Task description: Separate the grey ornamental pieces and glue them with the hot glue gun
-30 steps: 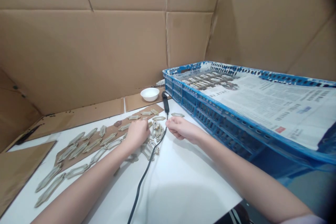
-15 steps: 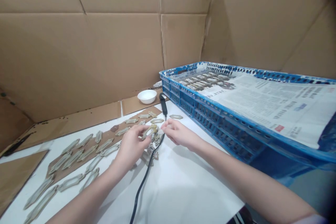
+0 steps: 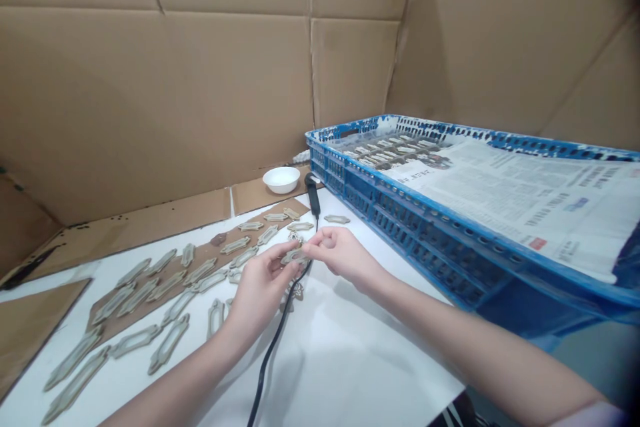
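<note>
Between my two hands is a small ornate frame (image 3: 294,255), beige with an elongated outline. My left hand (image 3: 263,283) pinches it from the left, between thumb and fingers. Thumb and forefinger of my right hand (image 3: 337,255) close on its right end; whether a tiny piece is between them I cannot make out. Under the hands lies a small pile of similar ornate pieces (image 3: 299,291), partly hidden. A black cable (image 3: 273,347) runs past the pile to a black handheld tool (image 3: 313,197). Several more frames (image 3: 173,343) lie spread out to the left.
A brown cardboard sheet (image 3: 113,330) lies under many of the frames on the white table surface (image 3: 350,360). A white bowl (image 3: 281,180) stands at the back. On the right, a blue plastic crate (image 3: 415,240) holds newspaper (image 3: 540,200) and rows of small pieces. Cardboard walls (image 3: 200,93) enclose the back.
My left hand has moved right and a little down, bringing the frame against my right fingers. More loose frames show left of my wrist. The view has shifted slightly.
</note>
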`<state>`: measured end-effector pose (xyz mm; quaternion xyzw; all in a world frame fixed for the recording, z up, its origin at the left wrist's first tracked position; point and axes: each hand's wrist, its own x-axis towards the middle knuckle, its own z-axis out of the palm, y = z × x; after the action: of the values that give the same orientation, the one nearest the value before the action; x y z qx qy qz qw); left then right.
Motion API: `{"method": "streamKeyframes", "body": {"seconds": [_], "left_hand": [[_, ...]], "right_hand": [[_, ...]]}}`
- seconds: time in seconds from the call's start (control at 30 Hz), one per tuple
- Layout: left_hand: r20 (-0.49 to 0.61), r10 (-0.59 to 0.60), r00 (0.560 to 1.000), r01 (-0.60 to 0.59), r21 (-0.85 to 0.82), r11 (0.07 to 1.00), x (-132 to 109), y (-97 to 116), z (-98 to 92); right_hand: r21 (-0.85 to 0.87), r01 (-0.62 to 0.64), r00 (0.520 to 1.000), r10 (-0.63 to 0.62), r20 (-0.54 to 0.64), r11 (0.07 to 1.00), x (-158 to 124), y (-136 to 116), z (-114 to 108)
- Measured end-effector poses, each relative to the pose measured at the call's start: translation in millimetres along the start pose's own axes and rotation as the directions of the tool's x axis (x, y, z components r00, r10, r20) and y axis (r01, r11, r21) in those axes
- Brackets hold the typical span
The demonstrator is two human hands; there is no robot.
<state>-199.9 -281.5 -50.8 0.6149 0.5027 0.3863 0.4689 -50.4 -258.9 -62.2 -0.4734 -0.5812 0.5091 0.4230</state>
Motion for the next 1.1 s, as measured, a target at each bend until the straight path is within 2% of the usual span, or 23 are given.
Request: {"method": "streamKeyframes", "body": {"seconds": [0.2, 0.5, 0.7, 0.9, 1.1], "left_hand": [[-0.039, 0.047, 0.998, -0.046, 0.027, 0.999, -1.8, -3.4, 3.2], [-0.056, 0.101, 0.993, -0.1, 0.027, 0.995, -0.4, -8.4, 3.2], [-0.052, 0.147, 0.988, -0.144, 0.053, 0.988, -2.3, -7.3, 2.4], [-0.036, 0.112, 0.993, -0.112, 0.011, 0.994, -0.8, -8.6, 0.0], [-0.019, 0.062, 0.998, -0.062, -0.041, 0.997, 5.2, -9.1, -1.0]], "right_hand": [[-0.009, 0.06, 0.992, -0.06, -0.109, 0.998, -4.4, -1.0, 8.3], [0.038, 0.013, 0.995, -0.009, -0.101, 0.999, -4.4, -1.3, 9.8], [-0.072, 0.093, 0.98, -0.104, -0.169, 0.993, -5.6, 0.4, 12.2], [-0.192, 0.135, 0.956, -0.178, -0.232, 0.972, -4.3, 1.2, 14.0], [-0.167, 0.106, 0.967, -0.141, -0.213, 0.98, 1.9, 6.6, 10.1]]}}
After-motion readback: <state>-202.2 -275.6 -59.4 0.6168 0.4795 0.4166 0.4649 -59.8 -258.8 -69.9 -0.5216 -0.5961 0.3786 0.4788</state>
